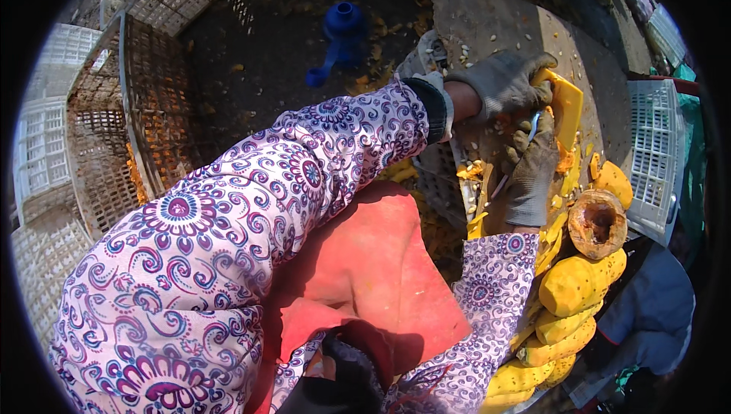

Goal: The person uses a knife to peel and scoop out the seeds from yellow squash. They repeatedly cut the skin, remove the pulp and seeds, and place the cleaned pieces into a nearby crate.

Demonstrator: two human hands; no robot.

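Note:
My left hand (pixel 505 82), in a grey work glove, holds the upper end of a yellow piece of peeled squash (pixel 568 108) above a wooden board (pixel 485 8). Close below it, my gloved right hand (pixel 534 171) grips a slim-handled tool (pixel 534 126), pale blue and white where it shows. The tool's working end is hidden by the fingers and the squash, so its kind cannot be told. Orange pulp (pixel 565 161) hangs at the lower end of the piece. Pale seeds (pixel 465 51) and yellow peelings (pixel 551 242) lie scattered on the board around both hands.
Several peeled yellow squashes (pixel 577 285) line the board's right side, beside a hollow brownish squash end (pixel 597 222). Plastic crates (pixel 160 94) stand at the left, and a white crate (pixel 657 151) at the right. A blue plastic object (pixel 344 22) lies on the littered ground.

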